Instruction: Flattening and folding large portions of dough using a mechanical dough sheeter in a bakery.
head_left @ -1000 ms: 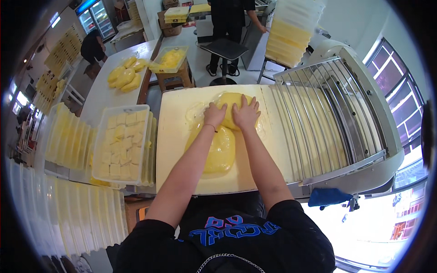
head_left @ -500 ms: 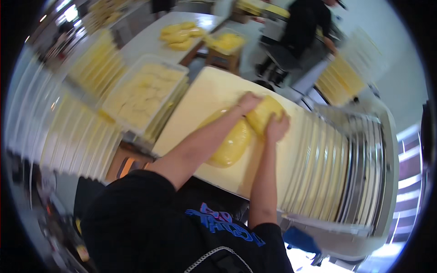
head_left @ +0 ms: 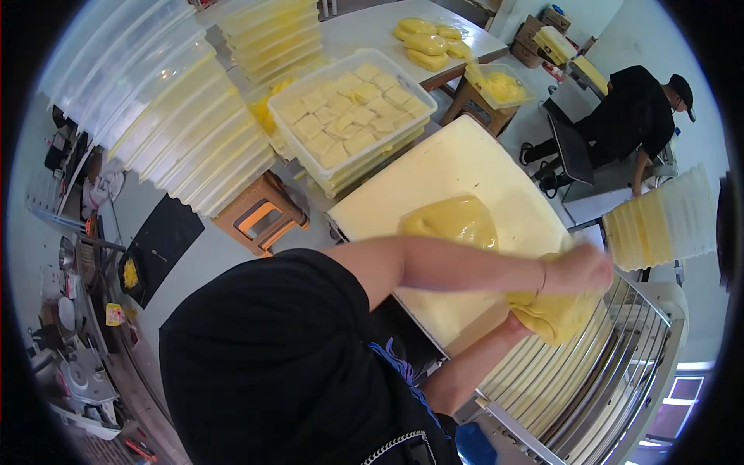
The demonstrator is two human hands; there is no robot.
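Observation:
A lump of yellow dough (head_left: pixel 552 319) hangs in folds at the board's right edge, over the metal bars. My left arm reaches across to the right, and my left hand (head_left: pixel 580 270), smeared by motion, is closed on the dough's upper side. Under its near left side is my right hand (head_left: pixel 514 327), its fingers mostly hidden by the dough as it bears it. A second, glossy lump of dough (head_left: pixel 457 221) rests on the cream-coloured board (head_left: pixel 457 163), partly behind my left forearm.
On the right is a machine with a slatted metal grille (head_left: pixel 573 380). A clear tub (head_left: pixel 430 108) of square dough pieces stands beyond the board, next to stacked tubs (head_left: pixel 178 124). A brown stool (head_left: pixel 263 213) is at left. Another person (head_left: pixel 628 116) bends at the far right.
Both hands have carried one dough lump rightward from the board to over the grille. My left arm now crosses the board. The other lump stays behind, and the view has turned.

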